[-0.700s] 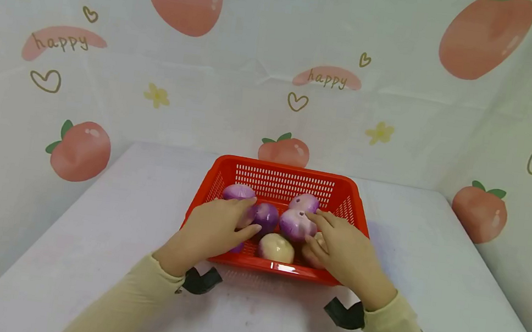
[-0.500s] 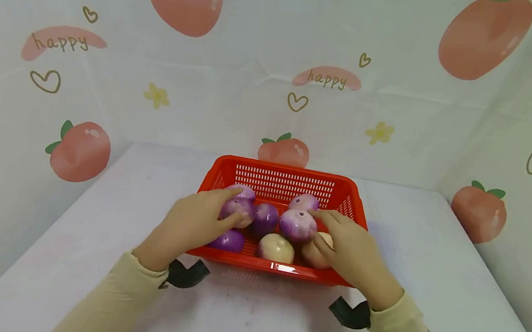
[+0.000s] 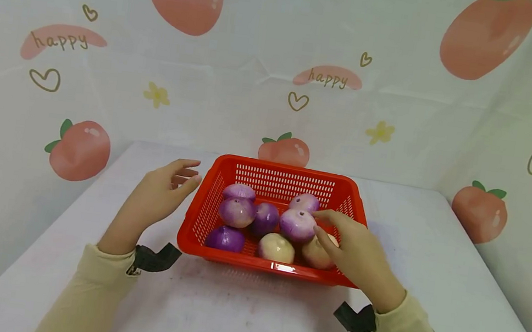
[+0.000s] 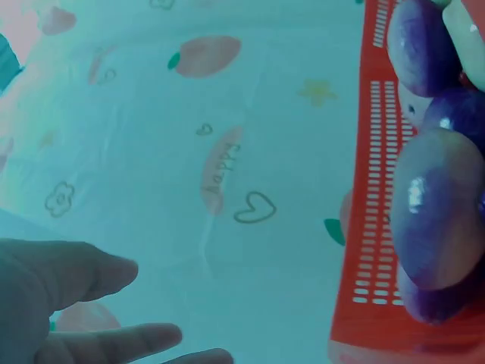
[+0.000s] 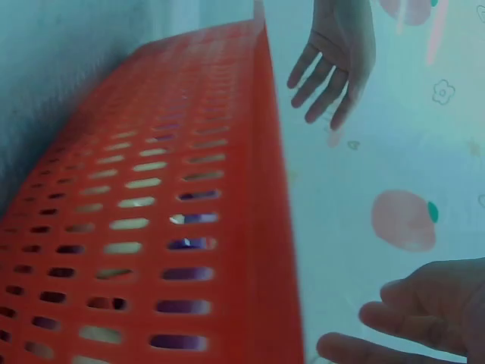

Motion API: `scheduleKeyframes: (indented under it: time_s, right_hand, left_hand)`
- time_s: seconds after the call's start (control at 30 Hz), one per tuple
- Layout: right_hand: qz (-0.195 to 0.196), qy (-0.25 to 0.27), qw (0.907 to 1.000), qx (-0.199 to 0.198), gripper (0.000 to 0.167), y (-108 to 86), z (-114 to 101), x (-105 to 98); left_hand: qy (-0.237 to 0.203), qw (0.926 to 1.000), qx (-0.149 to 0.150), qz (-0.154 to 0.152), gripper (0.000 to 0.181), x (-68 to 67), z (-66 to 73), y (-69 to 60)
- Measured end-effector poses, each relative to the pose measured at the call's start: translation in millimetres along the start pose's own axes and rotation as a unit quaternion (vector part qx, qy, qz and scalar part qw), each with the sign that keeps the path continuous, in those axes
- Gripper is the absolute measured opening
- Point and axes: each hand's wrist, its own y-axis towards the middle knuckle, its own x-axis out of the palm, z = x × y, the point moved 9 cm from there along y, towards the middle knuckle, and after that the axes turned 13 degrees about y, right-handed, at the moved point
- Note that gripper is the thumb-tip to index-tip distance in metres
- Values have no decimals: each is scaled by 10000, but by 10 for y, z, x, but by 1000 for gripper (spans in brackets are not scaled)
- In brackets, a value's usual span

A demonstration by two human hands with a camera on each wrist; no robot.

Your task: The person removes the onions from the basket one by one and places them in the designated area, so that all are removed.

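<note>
A red plastic basket (image 3: 278, 267) with slotted walls holds several round, glossy, onion-like vegetables. Some are purple, such as the one at the near left (image 3: 225, 238); one in front is cream-coloured (image 3: 277, 248). My left hand (image 3: 155, 194) is outside the basket, left of its rim, holding nothing with loosely bent fingers; the left wrist view shows a gap between this hand (image 4: 61, 296) and the basket wall (image 4: 371, 189). My right hand (image 3: 352, 248) hovers over the basket's right rim, fingers relaxed. In the right wrist view, no object is in the right hand (image 5: 432, 311).
The basket stands on a white-covered table (image 3: 247, 319). Behind and at both sides hangs a white cloth (image 3: 232, 112) printed with fruit, hearts and flowers. Dark straps (image 3: 357, 318) jut out at both wrists.
My left hand has moved left, from above the vegetables out past the basket's left rim. The right hand has shifted slightly right. Basket and vegetables look the same.
</note>
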Motion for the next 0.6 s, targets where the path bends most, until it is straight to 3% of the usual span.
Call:
scheduleKeyframes:
  time_s: [0.13, 0.3, 0.43, 0.6]
  right_hand:
    - [63, 345, 9994, 21, 26, 1, 17, 9]
    - [79, 1082, 9941, 78, 24, 26, 50, 7]
    - [25, 1680, 9856, 216, 30, 76, 76, 1]
    - [-17, 1952, 9801, 374, 39, 127, 91, 1]
  left_hand:
    - [-356, 9991, -210, 76, 52, 24, -141, 18]
    - [-783, 9962, -367, -38, 56, 151, -309, 71]
    - [-1330, 9893, -524, -301, 60, 308, -409, 117]
    - [-1858, 9781, -707, -621, 65, 488, -483, 144]
